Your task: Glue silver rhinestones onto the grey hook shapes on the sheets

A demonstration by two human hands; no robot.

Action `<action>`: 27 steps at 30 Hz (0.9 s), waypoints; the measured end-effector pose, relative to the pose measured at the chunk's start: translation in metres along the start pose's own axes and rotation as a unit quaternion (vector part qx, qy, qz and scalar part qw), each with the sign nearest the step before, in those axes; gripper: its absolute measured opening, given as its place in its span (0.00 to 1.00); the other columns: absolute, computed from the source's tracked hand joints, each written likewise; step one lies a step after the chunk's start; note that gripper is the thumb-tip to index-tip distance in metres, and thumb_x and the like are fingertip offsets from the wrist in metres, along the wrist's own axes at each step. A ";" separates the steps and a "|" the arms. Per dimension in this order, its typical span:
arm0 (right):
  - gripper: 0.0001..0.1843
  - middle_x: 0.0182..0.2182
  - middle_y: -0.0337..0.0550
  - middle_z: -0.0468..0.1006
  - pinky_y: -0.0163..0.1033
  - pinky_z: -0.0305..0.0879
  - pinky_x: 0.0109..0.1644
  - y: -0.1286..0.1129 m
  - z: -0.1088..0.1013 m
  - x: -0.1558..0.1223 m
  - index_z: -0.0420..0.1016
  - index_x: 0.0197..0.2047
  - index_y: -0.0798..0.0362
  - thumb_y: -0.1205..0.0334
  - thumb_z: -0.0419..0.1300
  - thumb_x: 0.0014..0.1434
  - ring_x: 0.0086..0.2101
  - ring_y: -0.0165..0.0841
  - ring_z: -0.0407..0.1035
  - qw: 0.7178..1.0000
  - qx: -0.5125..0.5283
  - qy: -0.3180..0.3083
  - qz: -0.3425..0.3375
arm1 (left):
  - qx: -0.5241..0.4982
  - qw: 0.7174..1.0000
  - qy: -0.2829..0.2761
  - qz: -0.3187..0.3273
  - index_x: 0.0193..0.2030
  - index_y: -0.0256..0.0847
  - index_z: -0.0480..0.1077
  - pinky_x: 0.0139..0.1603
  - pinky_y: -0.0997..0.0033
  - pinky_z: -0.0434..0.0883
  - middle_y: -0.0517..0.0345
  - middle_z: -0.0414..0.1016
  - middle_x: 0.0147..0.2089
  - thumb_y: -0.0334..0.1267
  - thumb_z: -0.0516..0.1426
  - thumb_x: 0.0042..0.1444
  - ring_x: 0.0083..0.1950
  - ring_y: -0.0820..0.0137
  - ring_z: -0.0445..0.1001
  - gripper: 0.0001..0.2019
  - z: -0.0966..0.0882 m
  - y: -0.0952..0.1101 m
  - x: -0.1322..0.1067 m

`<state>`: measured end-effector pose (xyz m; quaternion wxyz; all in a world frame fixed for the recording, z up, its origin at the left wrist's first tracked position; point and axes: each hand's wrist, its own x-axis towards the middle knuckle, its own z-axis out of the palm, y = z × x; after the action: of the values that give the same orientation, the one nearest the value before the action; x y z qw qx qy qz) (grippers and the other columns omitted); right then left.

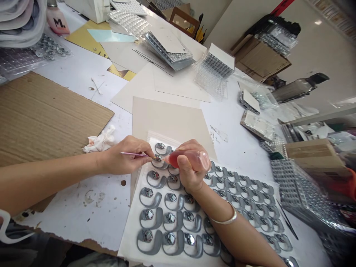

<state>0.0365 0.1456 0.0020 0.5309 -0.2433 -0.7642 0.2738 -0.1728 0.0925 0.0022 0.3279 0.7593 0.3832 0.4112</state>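
Observation:
My left hand [126, 154] pinches a thin pink stick [133, 154], its tip close to one of the grey curved pieces with a shiny round stone [158, 158]. Wrapped round a soft squeeze bottle of pinkish-red liquid [191, 158] is my right hand [191, 178], and the bottle's nozzle points left at the same piece. Whether the nozzle touches the piece I cannot tell. Many such grey pieces [150, 218] lie in rows on a white sheet [130, 237] below both hands. My right forearm hides part of the rows.
A crumpled tissue [101, 140] and brown cardboard [47, 118] lie to the left. Beyond the rows is a beige board [169, 118]. A bottle marked M. [58, 20] stands at the back left. Dark tweezers [287, 220] lie at the right; stacked clear trays [294, 189] stand beyond.

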 end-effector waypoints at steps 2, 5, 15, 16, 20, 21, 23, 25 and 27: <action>0.05 0.27 0.42 0.73 0.41 0.67 0.27 -0.001 0.001 0.000 0.73 0.28 0.51 0.62 0.60 0.56 0.28 0.32 0.68 1.000 0.011 0.001 0.002 | 0.002 1.000 -0.003 -0.002 0.34 0.35 0.72 0.27 0.81 0.66 0.57 0.75 0.29 0.33 0.55 0.60 0.27 0.77 0.71 0.06 0.000 0.000 0.000; 0.03 0.26 0.41 0.73 0.40 0.66 0.25 -0.001 0.001 0.001 0.73 0.32 0.51 0.62 0.61 0.56 0.27 0.32 0.67 1.000 0.024 0.005 0.013 | 0.003 1.000 -0.001 -0.002 0.34 0.35 0.72 0.27 0.81 0.66 0.58 0.75 0.28 0.32 0.56 0.60 0.27 0.78 0.70 0.05 0.000 0.000 0.000; 0.09 0.22 0.39 0.72 0.38 0.65 0.24 -0.005 0.000 0.007 0.71 0.28 0.50 0.56 0.61 0.56 0.24 0.30 0.67 0.998 0.025 0.020 0.045 | 0.011 1.000 -0.003 0.009 0.35 0.35 0.73 0.27 0.82 0.66 0.59 0.75 0.28 0.29 0.56 0.58 0.26 0.78 0.70 0.04 -0.001 0.004 0.002; 0.11 0.21 0.38 0.70 0.37 0.64 0.23 -0.005 -0.001 0.010 0.69 0.26 0.50 0.55 0.60 0.57 0.23 0.29 0.67 0.997 0.035 0.037 0.066 | 0.017 1.000 0.001 0.019 0.36 0.35 0.72 0.27 0.82 0.66 0.58 0.75 0.29 0.29 0.56 0.58 0.26 0.78 0.70 0.04 0.000 0.003 0.001; 0.17 0.18 0.33 0.63 0.34 0.57 0.16 0.008 -0.008 0.030 0.59 0.23 0.49 0.51 0.59 0.56 0.18 0.26 0.62 0.960 0.145 0.116 0.211 | 0.047 0.994 0.018 0.092 0.38 0.36 0.70 0.31 0.78 0.71 0.54 0.77 0.31 0.29 0.55 0.59 0.30 0.74 0.74 0.03 0.003 -0.002 -0.004; 0.19 0.19 0.31 0.61 0.33 0.56 0.15 0.014 -0.010 0.035 0.56 0.23 0.49 0.50 0.61 0.54 0.17 0.25 0.61 0.941 0.186 0.130 0.249 | 0.059 0.992 0.019 0.109 0.40 0.36 0.70 0.34 0.76 0.73 0.53 0.77 0.33 0.28 0.55 0.59 0.32 0.72 0.76 0.04 0.004 -0.001 -0.005; 0.23 0.19 0.29 0.59 0.31 0.53 0.15 0.024 -0.014 0.043 0.52 0.24 0.49 0.49 0.63 0.49 0.16 0.23 0.57 0.901 0.248 0.160 0.317 | 0.078 0.988 0.029 0.133 0.41 0.37 0.69 0.37 0.74 0.74 0.51 0.78 0.35 0.27 0.55 0.59 0.36 0.70 0.77 0.05 0.003 0.002 -0.006; 0.26 0.18 0.27 0.58 0.30 0.49 0.14 0.030 -0.017 0.048 0.49 0.25 0.48 0.45 0.64 0.47 0.15 0.22 0.56 0.865 0.285 0.180 0.372 | 0.095 0.986 0.042 0.131 0.41 0.37 0.70 0.35 0.77 0.74 0.51 0.79 0.36 0.28 0.55 0.59 0.36 0.71 0.77 0.05 0.000 0.009 -0.005; 0.29 0.18 0.26 0.59 0.30 0.45 0.14 0.032 -0.018 0.051 0.48 0.27 0.48 0.42 0.64 0.45 0.14 0.22 0.57 0.841 0.310 0.185 0.404 | 0.127 0.986 0.046 0.103 0.40 0.36 0.71 0.30 0.80 0.72 0.52 0.78 0.34 0.29 0.56 0.59 0.31 0.74 0.76 0.04 -0.001 0.015 -0.003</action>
<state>0.0403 0.2058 0.0198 0.5520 -0.3995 -0.3613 0.6364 -0.1697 0.0829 0.0138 0.1670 0.8101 0.3669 0.4256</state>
